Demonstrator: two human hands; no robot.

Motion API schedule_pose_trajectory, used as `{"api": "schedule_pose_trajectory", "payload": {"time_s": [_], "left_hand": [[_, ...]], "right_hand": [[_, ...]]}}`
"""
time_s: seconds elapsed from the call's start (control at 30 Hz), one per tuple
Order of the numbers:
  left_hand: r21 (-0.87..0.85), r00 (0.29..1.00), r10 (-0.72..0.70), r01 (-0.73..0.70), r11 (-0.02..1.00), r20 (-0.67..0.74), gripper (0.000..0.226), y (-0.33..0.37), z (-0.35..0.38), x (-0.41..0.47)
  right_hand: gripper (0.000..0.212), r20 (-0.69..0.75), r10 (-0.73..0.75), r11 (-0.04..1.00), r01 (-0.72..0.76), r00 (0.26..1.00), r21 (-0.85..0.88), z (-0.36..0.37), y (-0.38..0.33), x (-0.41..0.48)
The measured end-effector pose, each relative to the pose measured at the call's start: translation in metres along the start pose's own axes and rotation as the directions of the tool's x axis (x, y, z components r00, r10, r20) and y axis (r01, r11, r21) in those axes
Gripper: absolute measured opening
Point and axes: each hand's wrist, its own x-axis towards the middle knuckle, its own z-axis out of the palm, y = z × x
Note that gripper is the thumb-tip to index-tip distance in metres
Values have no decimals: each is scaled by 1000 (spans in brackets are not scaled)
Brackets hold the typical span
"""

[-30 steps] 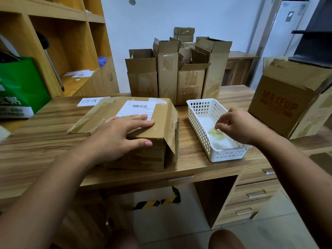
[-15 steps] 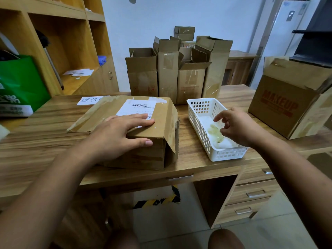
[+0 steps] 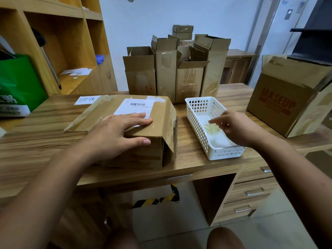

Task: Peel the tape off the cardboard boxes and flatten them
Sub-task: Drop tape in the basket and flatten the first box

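Box [image 3: 158, 126], part-taped: my L hand [image 3: 115, 133] flat on top, fingers spread. R hand [image 3: 237, 128] loose over basket [image 3: 197, 99] w/ tape wad [image 3: 212, 129], pinching nothing. Nxt, prob.: pinch remaining tape edge, peel.

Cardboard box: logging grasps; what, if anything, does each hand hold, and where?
Left hand holds nothing, pressing flat on the box top. Right hand over the basket: cannot tell.

Right hand [image 3: 235, 128] dropped tape wad [image 3: 212, 129] into basket [image 3: 197, 121].
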Motion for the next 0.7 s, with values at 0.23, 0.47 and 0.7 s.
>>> {"api": "schedule_pose_trajectory", "payload": {"time_s": [0.23,0.47,0.7], "left_hand": [[-20,1000,7,-7,1000,2,69,-5,3,2],[-40,1000,22,-22,999,-6,70,-6,3,2],[-43,999,42,-42,998,-8,70,-9,2,2]], "right_hand": [[21,-96,73,980,-53,993,194,-2,0,-5],[10,-132,35,992,-19,991,123,-8,-1,-7],[16,-365,17,994,23,931,106,-14,-3,-7]]}}
